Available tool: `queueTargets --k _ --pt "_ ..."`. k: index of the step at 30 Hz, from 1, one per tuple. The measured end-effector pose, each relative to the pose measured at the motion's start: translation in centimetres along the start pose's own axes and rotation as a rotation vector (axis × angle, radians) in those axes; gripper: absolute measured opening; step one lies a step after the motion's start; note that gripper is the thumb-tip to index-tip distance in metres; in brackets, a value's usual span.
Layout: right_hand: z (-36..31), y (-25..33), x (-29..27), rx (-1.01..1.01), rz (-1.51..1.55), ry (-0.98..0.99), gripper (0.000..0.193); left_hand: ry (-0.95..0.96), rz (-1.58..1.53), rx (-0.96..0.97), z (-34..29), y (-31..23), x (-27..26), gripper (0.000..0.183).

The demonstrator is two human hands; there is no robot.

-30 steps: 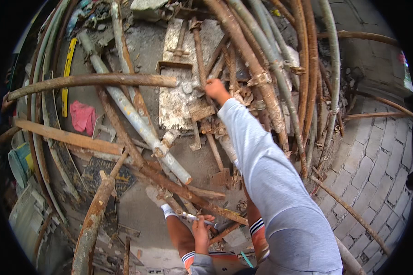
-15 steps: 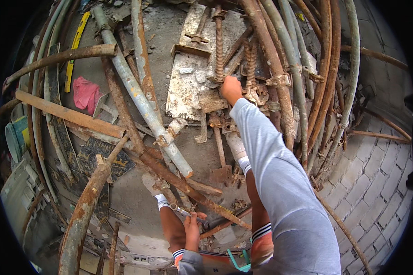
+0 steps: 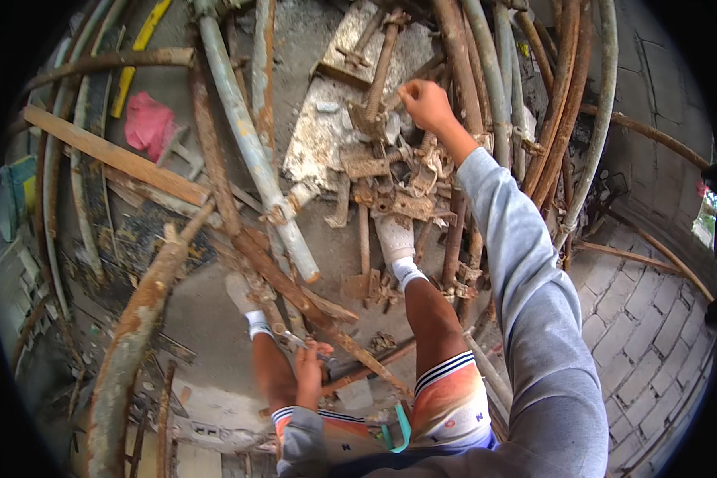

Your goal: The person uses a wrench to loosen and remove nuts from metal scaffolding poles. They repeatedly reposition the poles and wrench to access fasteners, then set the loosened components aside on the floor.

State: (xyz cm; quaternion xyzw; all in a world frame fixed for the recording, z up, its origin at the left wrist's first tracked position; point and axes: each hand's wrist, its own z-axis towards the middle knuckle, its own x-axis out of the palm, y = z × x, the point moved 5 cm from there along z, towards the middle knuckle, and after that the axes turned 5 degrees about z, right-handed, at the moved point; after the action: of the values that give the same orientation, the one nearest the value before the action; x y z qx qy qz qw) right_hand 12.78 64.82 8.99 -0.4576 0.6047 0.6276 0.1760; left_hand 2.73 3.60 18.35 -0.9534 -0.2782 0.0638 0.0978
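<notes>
Apparently the left hand (image 3: 307,370) is closed around a slim silver tool (image 3: 294,338) low by the leg, prob. b/c this leaves the right hand (image 3: 425,103) free, well apart, w/ curled fingers near the threaded rod (image 3: 383,65), though I cannot tell if they grip smth. This rod, rusty, ridged and straight, slants across a flaking whitish slab (image 3: 314,151), above rough, lumpy clamps (image 3: 410,205)

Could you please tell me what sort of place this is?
Probably a construction site or a scaffolding storage area: there are long rusty metal pipes, a threaded screw jack and what looks like a yellow spirit level.
</notes>
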Motion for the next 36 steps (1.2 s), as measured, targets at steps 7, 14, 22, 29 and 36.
queueTargets --k 7,14,22,29,36 --pt "-3.4 0.9 5.5 0.196 0.12 0.197 0.036 -0.007 -0.152 0.025 0.7 3.0 -1.0 0.021" --pt "-2.8 -4.0 16.6 0.233 -0.139 0.248 0.057 -0.049 -0.235 -0.099 1.5 2.8 -0.1 0.019" --pt "-0.7 -5.5 14.6 0.285 -0.185 0.448 0.035 0.059 -0.246 -0.07 1.8 1.6 1.0 0.019" --pt "-4.4 2.2 0.9 0.112 0.474 0.463 0.027 0.064 -0.214 -0.082 0.8 1.3 0.4 0.02" --pt "-13.3 9.3 -3.5 0.476 1.333 0.465 0.028 0.071 -0.145 -0.069 -0.7 3.0 -1.1 0.023"
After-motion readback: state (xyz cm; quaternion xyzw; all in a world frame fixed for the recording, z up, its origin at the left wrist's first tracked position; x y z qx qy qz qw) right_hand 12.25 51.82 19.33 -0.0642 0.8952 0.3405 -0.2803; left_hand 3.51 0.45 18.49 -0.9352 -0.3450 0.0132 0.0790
